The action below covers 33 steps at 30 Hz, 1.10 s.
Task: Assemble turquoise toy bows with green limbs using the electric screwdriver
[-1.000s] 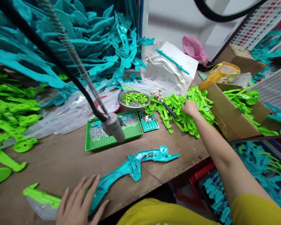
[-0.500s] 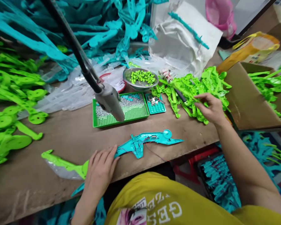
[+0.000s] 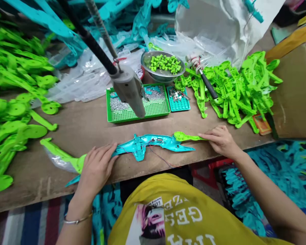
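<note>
A turquoise plastic toy bow half (image 3: 153,141) lies on the table with its hollow inside up, thin wires and a small metal-contact part showing. My left hand (image 3: 98,168) is wrapped over its left part, which comes out between thumb and fingers. From under that hand a green bow limb (image 3: 66,156) with a clear plastic piece reaches left. My right hand (image 3: 223,141) pinches the thin end of another green bow limb (image 3: 190,136). That limb's round end lies over the right end of the turquoise half; whether it is seated there I cannot tell.
An electric screwdriver (image 3: 130,90) hangs above a green tray (image 3: 153,112) of screws. Behind are a small turquoise tray (image 3: 180,105), a metal bowl (image 3: 163,76) of green pieces and a black-handled tool (image 3: 207,85). Green limbs pile up right (image 3: 234,92) and left (image 3: 17,112), near a cardboard box (image 3: 293,98).
My right hand has brought a green limb from the right pile to the turquoise half's right end. My left hand stays on the left part. The camera view has shifted.
</note>
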Available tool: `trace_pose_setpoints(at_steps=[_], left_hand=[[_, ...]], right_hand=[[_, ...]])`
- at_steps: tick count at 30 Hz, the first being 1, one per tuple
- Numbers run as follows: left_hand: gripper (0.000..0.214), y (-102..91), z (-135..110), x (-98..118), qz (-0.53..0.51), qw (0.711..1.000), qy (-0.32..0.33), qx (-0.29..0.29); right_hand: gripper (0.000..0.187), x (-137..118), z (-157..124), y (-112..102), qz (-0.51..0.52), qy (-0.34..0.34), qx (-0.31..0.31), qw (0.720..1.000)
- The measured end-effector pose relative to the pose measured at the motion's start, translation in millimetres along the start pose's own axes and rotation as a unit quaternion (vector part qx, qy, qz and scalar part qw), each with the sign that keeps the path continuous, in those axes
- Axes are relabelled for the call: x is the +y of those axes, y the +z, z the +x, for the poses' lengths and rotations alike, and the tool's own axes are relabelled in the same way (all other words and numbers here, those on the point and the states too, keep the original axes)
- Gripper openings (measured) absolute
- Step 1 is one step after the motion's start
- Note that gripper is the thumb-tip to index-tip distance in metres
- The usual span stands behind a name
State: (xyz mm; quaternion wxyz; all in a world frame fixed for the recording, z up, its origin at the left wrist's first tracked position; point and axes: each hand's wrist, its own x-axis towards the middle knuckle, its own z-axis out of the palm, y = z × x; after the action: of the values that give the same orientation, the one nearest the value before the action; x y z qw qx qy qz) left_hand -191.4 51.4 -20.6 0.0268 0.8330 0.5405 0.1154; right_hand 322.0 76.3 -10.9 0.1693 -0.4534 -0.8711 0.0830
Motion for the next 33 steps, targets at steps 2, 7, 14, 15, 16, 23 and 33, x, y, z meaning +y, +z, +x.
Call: trace_pose_setpoints(at_steps=[2,7,14,15,16,23,33], left_hand=[[0.042,0.7,-1,-1,-0.003,1.000,0.003,0.001],[0.042,-2.6,-3,-7,0.005,1.000,-0.001,0.004],[0.040,-3.7,-2,-13,0.004,1.000,0.001,0.010],[0.041,-3.5,-3,-13,0.002,1.000,0.000,0.008],[0.041,-3.3,-3,-13,-0.001,1.000,-0.004,0.006],[0.042,-4.4,-5,-11,-0.014,1.000,-0.021,-0.006],[0.040,-6.4,-2,-8,-0.021,0.999,-0.035,-0.007]], right_hand=[[0.053,4,1,3,-0.030,-0.030,0.025,0.999],[0.059,8,5,8,-0.058,-0.089,0.058,0.993],[0.070,5,14,16,-0.032,-0.130,0.046,0.990],[0.070,5,14,16,-0.030,-0.130,0.046,0.990],[0.071,6,14,16,-0.029,-0.131,0.045,0.990],[0.072,20,18,16,-0.071,-0.146,-0.014,0.987],[0.044,-55,54,18,0.026,-0.117,-0.049,0.992]])
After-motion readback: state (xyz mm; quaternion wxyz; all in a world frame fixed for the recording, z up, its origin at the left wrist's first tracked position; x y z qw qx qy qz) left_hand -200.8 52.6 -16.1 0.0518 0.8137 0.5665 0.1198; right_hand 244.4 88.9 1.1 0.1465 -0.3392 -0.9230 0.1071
